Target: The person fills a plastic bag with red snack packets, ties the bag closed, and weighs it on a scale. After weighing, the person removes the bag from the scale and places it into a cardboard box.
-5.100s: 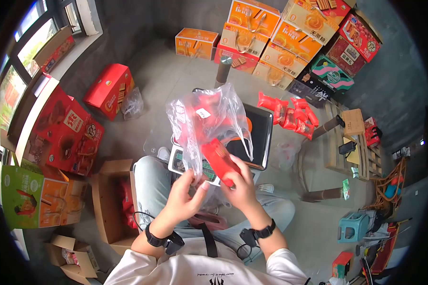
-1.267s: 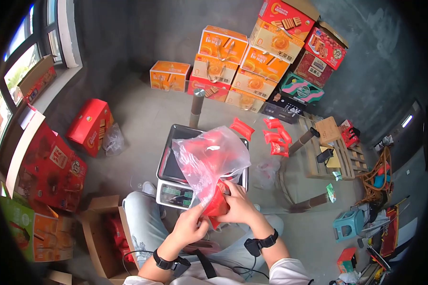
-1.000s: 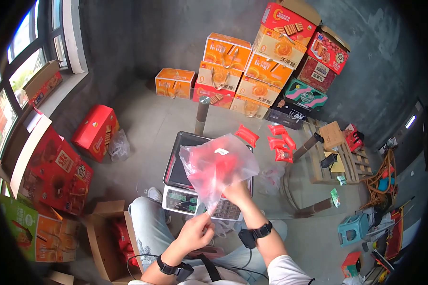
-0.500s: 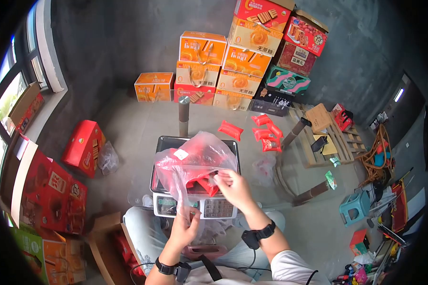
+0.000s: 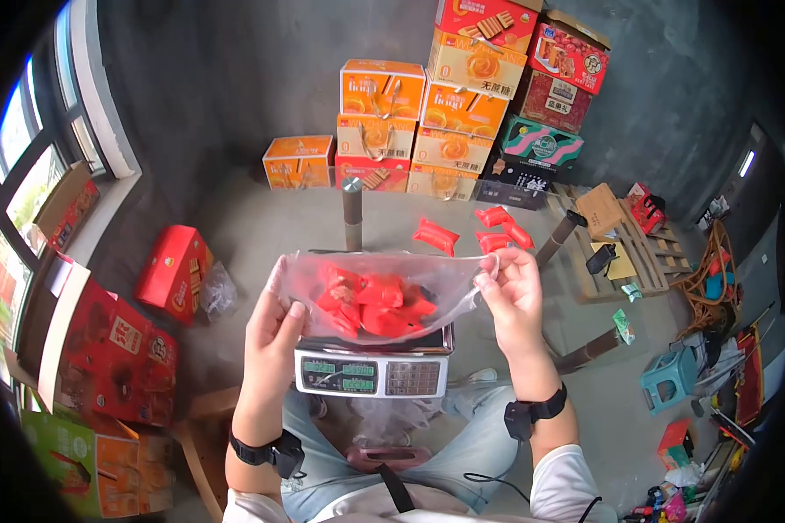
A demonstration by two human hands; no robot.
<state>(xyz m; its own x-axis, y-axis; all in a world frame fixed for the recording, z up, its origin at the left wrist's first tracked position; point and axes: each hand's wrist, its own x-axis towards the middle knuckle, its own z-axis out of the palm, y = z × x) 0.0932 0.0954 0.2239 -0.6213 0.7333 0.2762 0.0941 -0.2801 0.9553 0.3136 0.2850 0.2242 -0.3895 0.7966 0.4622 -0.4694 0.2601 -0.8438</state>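
A clear plastic bag (image 5: 458, 288) is stretched wide between my two hands, its mouth facing me. Inside it lie several red wrapped snack packets (image 5: 379, 301). My left hand (image 5: 275, 314) pinches the bag's left edge between thumb and fingers. At the opposite edge, my right hand (image 5: 510, 292) grips the plastic the same way. Beneath the bag is a digital scale (image 5: 372, 375) with lit green readouts and a keypad; the bag hides most of its black tray. More red packets (image 5: 436, 236) lie on the glass table beyond my right hand.
Stacked snack cartons (image 5: 381, 91) stand against the back wall. Vertical posts (image 5: 352, 213) show at the glass table. Red boxes (image 5: 174, 275) are on the left floor. A wooden pallet (image 5: 619, 270) and a blue stool (image 5: 669, 381) are at right.
Both hands have moved apart and up, pulling the bag's mouth wide. The bag, earlier slumped on the scale tray, is now spread out, and the scale's readouts show more clearly.
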